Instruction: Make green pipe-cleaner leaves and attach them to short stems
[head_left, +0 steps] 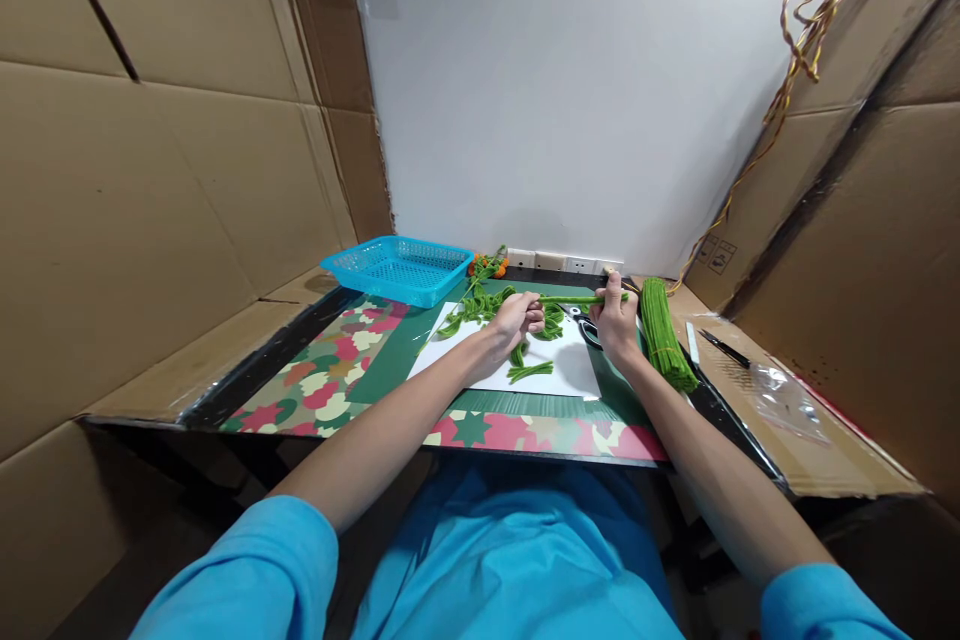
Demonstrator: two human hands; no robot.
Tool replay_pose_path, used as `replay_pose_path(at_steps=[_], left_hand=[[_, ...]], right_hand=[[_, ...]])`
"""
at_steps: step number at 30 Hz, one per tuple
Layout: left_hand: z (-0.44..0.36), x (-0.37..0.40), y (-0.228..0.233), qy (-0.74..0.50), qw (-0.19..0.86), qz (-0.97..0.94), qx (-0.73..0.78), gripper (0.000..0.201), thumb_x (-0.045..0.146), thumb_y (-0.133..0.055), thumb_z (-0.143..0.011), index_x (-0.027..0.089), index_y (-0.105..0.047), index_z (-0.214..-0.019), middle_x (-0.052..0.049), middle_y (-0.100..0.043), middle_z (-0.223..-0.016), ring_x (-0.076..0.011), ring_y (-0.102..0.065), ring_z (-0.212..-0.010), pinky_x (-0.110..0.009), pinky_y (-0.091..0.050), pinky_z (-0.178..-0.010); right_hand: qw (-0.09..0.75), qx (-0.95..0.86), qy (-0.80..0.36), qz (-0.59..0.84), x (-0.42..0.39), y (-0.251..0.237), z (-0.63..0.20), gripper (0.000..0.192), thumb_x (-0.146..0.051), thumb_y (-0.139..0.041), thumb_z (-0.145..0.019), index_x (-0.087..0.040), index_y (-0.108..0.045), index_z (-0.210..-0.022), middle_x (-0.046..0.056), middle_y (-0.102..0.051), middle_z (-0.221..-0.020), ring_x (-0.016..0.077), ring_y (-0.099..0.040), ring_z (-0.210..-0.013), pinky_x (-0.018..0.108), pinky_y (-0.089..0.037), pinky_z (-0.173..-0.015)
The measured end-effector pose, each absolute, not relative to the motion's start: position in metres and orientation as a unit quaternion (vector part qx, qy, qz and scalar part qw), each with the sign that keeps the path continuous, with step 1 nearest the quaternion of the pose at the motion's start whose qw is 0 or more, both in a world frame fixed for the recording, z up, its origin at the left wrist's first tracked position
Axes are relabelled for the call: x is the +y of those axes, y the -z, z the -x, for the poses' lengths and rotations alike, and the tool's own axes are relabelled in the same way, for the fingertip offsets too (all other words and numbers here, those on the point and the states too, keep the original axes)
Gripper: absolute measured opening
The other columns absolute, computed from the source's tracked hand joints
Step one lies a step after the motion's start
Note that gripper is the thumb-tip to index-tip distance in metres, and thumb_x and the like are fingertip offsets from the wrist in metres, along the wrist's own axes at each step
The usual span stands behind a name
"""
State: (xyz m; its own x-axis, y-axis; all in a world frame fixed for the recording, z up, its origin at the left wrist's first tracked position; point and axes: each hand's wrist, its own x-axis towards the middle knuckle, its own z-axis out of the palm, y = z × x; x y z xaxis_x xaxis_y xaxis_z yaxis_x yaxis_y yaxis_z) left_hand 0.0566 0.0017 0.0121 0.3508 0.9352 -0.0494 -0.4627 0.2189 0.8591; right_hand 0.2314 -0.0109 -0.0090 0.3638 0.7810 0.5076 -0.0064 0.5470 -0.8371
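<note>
Green pipe cleaners (pixel 570 299), apparently a thin bunch, stretch level between both hands above a white paper sheet (pixel 480 375). My left hand (pixel 517 318) is closed around one end. At the other end, my right hand (pixel 615 318) grips with the thumb pointing up. Curled green pieces (pixel 484 305) lie on the paper left of and behind my left hand. Short cut green pieces (pixel 531 372) rest closer to me. Black-handled scissors (pixel 590 332) lie beside my right hand, partly hidden. A thick bundle of green pipe cleaners (pixel 664 335) sits to its right.
A blue plastic basket (pixel 427 295) stands at the back left, beside an orange flower piece (pixel 488 266). Tweezers (pixel 725 348) and a clear plastic bag (pixel 784 400) lie on the right. Cardboard walls (pixel 172 170) flank the table; power sockets (pixel 550 262) line the back wall.
</note>
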Motion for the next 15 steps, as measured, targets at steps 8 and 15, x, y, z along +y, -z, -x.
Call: replay_pose_path(at_steps=[8,15], left_hand=[[-0.0559,0.0006,-0.0165,-0.487,0.715,-0.404,0.296,0.038,0.007,-0.063,-0.092,0.021,-0.036,-0.07,0.008,-0.033,-0.063,-0.0057,-0.032,-0.05,-0.017,-0.027,-0.045],[-0.0551,0.0047,-0.0165,-0.49,0.708,-0.417,0.291,0.039,0.008,-0.059,-0.097,0.021,-0.036,-0.068,0.007,-0.034,-0.062,-0.006,-0.032,-0.05,-0.017,-0.028,-0.046]], right_hand=[[0.735,-0.489,-0.26,0.391,-0.0065,0.0121,-0.2314,0.07,-0.087,-0.051,-0.091,-0.023,-0.053,-0.062,-0.007,-0.04,-0.042,0.0092,-0.037,-0.036,0.024,-0.03,-0.038],[0.731,-0.495,-0.265,0.388,-0.0037,0.0157,-0.232,0.07,-0.085,-0.052,-0.092,-0.023,-0.052,-0.06,-0.007,-0.041,-0.042,0.0087,-0.037,-0.036,0.024,-0.027,-0.038]])
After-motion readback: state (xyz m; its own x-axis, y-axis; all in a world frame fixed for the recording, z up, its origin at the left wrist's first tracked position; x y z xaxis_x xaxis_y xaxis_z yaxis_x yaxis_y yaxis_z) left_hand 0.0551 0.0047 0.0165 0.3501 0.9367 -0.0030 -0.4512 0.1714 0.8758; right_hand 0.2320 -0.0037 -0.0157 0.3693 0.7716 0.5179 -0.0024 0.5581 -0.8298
